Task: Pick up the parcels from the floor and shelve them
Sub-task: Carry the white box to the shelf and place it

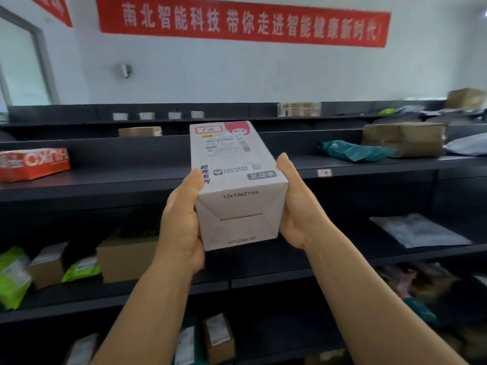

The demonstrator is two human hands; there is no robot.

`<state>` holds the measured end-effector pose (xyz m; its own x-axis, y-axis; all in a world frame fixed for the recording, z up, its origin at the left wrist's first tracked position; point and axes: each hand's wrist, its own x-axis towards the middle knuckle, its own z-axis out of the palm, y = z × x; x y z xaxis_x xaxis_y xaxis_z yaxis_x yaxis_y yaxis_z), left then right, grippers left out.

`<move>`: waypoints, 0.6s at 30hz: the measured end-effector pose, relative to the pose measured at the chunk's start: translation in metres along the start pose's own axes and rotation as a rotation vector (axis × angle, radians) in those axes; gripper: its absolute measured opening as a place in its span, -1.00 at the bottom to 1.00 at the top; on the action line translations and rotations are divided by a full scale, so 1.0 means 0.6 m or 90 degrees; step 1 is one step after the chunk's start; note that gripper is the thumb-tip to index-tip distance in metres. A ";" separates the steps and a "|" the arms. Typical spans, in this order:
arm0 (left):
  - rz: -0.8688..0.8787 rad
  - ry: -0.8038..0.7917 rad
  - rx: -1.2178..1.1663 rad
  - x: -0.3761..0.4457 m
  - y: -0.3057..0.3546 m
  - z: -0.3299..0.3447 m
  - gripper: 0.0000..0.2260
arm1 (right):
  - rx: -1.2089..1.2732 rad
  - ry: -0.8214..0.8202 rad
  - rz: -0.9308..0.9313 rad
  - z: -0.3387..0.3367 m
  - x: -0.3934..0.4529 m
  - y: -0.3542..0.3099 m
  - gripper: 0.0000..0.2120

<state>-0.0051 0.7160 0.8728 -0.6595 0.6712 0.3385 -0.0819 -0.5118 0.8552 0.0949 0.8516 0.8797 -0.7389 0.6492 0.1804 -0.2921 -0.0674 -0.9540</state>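
We are holding the white parcel point(234, 180) clamped between both palms, left hand point(181, 222) and right hand point(297, 206) pressing its long sides, thumbs along the top edges; the other fingers are hidden underneath. It is hanging in the air before the dark shelf point(131, 177), whose bare stretch lies just beyond our fingertips. We should be keeping it level and sliding it forward. It is a rectangular carton with a shipping label and pink print.
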 end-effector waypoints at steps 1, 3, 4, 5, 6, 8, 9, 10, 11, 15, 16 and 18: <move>-0.006 -0.009 -0.004 0.013 -0.008 0.018 -0.69 | -0.003 0.015 -0.005 -0.020 0.006 -0.008 -0.28; -0.026 -0.025 -0.015 0.041 -0.027 0.057 -0.69 | 0.010 0.047 -0.014 -0.060 0.019 -0.024 -0.27; -0.039 -0.024 -0.023 0.057 -0.037 0.076 -0.66 | 0.025 0.061 -0.016 -0.080 0.025 -0.031 -0.28; -0.053 -0.016 -0.029 0.073 -0.047 0.093 -0.58 | 0.035 0.074 -0.021 -0.099 0.032 -0.036 -0.30; -0.065 -0.007 -0.031 0.091 -0.057 0.109 -0.48 | 0.037 0.088 -0.029 -0.118 0.038 -0.042 -0.33; -0.079 -0.010 -0.032 0.130 -0.077 0.140 -0.36 | 0.013 0.128 -0.046 -0.150 0.046 -0.052 -0.38; -0.082 -0.019 -0.034 0.150 -0.084 0.155 -0.35 | -0.007 0.147 -0.054 -0.165 0.050 -0.057 -0.41; -0.084 -0.029 -0.038 0.172 -0.092 0.169 -0.35 | -0.024 0.160 -0.066 -0.180 0.054 -0.064 -0.44; -0.084 -0.040 -0.042 0.195 -0.099 0.181 -0.36 | -0.038 0.166 -0.079 -0.194 0.060 -0.070 -0.47; -0.054 -0.079 -0.038 0.275 -0.119 0.228 -0.34 | -0.087 0.177 -0.118 -0.236 0.096 -0.098 -0.55; -0.045 -0.084 -0.036 0.291 -0.120 0.235 -0.33 | -0.093 0.183 -0.123 -0.243 0.105 -0.105 -0.57; -0.039 -0.093 -0.037 0.327 -0.125 0.252 -0.31 | -0.109 0.204 -0.139 -0.256 0.129 -0.120 -0.62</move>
<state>-0.0155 0.9671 0.9344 -0.5363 0.7708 0.3440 -0.1643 -0.4951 0.8532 0.1520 1.0229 0.9255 -0.4367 0.8390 0.3246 -0.2959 0.2067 -0.9326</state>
